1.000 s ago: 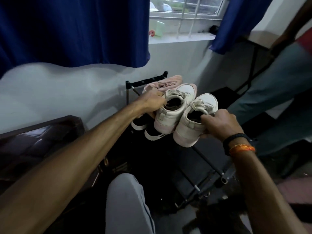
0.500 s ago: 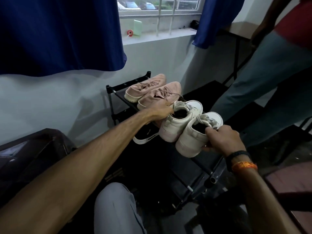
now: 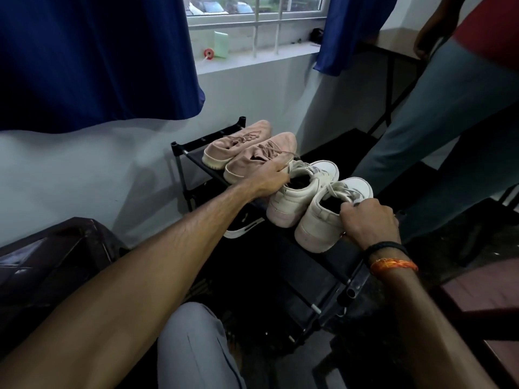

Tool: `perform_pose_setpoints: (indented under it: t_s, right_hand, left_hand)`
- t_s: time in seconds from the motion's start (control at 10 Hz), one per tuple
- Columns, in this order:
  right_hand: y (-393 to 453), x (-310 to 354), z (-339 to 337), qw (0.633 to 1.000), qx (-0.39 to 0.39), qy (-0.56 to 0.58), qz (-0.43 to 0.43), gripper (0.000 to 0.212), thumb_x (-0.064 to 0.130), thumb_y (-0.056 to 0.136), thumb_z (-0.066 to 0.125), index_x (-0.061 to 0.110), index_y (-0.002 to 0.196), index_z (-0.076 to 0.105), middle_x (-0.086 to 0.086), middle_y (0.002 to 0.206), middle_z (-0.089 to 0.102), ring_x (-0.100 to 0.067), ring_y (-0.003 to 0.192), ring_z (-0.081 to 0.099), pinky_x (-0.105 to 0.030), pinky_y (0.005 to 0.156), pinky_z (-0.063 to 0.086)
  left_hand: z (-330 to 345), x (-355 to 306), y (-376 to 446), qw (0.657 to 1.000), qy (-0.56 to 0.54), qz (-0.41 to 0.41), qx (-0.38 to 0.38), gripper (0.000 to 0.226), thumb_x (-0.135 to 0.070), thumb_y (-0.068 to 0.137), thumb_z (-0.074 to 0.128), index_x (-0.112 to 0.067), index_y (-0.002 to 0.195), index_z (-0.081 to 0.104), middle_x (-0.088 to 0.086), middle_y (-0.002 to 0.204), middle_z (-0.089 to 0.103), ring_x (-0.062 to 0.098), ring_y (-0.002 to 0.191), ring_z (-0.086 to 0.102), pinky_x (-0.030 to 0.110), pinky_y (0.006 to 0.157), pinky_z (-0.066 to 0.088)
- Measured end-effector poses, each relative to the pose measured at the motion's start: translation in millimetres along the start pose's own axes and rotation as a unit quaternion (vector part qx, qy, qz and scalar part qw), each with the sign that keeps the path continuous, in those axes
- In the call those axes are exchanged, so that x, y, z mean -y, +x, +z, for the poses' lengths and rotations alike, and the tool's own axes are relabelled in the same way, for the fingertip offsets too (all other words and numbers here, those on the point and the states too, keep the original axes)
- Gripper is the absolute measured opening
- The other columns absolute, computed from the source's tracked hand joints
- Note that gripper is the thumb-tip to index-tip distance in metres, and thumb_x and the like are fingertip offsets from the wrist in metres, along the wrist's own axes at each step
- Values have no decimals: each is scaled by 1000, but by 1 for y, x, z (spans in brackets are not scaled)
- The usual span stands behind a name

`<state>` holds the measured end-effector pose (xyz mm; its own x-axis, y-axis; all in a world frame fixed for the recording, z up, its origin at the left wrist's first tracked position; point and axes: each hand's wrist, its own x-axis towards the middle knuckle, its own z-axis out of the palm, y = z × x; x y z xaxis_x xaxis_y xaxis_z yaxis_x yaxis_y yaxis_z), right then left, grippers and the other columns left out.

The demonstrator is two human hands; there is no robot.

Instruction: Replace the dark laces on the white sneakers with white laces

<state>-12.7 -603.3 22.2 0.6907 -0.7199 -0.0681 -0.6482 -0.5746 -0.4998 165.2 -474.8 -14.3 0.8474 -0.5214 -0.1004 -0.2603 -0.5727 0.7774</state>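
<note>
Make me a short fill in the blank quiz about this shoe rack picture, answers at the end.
1. Each hand grips one ____ sneaker.
2. The pink sneakers sit on the rack's ____ shelf.
3. The right hand wears an ____ thread beside a black band.
4. The curtains are ____.

Answers: white; top; orange; blue

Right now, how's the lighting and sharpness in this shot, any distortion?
Head view: dim indoors, daylight only from the window; the white sneakers and both hands, left and right, look sharp; the shoe rack sinks into shadow; wide-angle bending curves the curtain edge.
</note>
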Motion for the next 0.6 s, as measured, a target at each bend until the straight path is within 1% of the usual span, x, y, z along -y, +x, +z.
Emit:
perform_pose_setpoints:
  t_s: [0.1,0.2,0.3,0.4,0.5,0.6]
  right_hand:
    - [-4,4,1,1000,-6,-12,-7,36,27,96,49,-4,105,65,-30,114,63,-42,98,56,-35,78,36]
    - [-4,5,0,1000,-1,-7,4,34,27,94,51,-2,104,66,-29,113,62,-43,102,57,-35,79,36]
    - [-6,7,-6,1000,-7,-14,7,24,27,90,57,4,83,59,-21,97,58,-35,85,48,-33,73,36]
    - [-16,16,-12,996,-67,-48,-22,32,29,86,61,12,67,42,-14,83,50,-34,79,46,-36,69,40]
    - [-22,32,-7,978,-158,-56,-125,25,31,86,59,6,82,55,-15,87,58,-39,85,55,-37,68,39]
    - [-29,48,9,960,-180,-18,-214,30,28,86,61,5,103,67,-17,108,66,-36,102,60,-39,80,47]
  left_hand:
    - [2,0,1,1000,-4,10,-9,11,-34,95,62,-26,98,68,0,110,71,17,101,67,33,90,53]
    - [0,0,-3,1000,-6,16,-7,13,-37,95,61,-27,100,68,-1,111,71,16,103,65,33,93,52]
    - [0,2,-4,1000,2,17,-14,23,-39,96,60,-21,106,71,0,112,70,17,104,65,33,95,51]
    - [1,3,-13,999,-14,29,-9,19,-32,99,57,-17,107,66,-8,93,66,5,86,61,16,78,48]
    - [-3,2,-20,998,-23,55,-24,15,-28,101,57,-21,87,61,-16,75,56,0,70,52,11,60,40]
    - [-10,6,-24,997,-34,60,-35,27,-31,100,58,-11,85,69,-6,75,59,11,71,55,27,63,47]
